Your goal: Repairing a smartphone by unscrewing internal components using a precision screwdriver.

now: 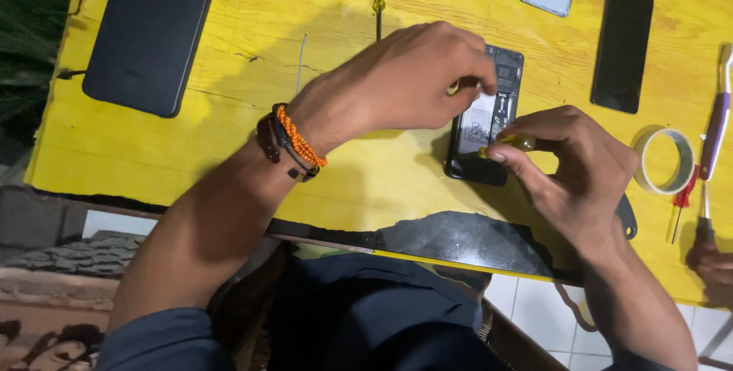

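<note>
Two hands at work over opened phone (485,123), lying back-off near middle of yellow tabletop (229,157). Left hand (412,73) curled, fingertips pressed on phone's upper edge; grip contents not discernible. Right hand (569,165) pinched shut on amber-handled screwdriver (513,143), tip at phone's interior. Tape roll (666,160) just right; black tablet (151,31) far left.

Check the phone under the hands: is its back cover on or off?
Off. The phone lies face down with battery and circuit boards exposed; the left hand steadies it, the right hand holds a yellow-handled tool.
</note>
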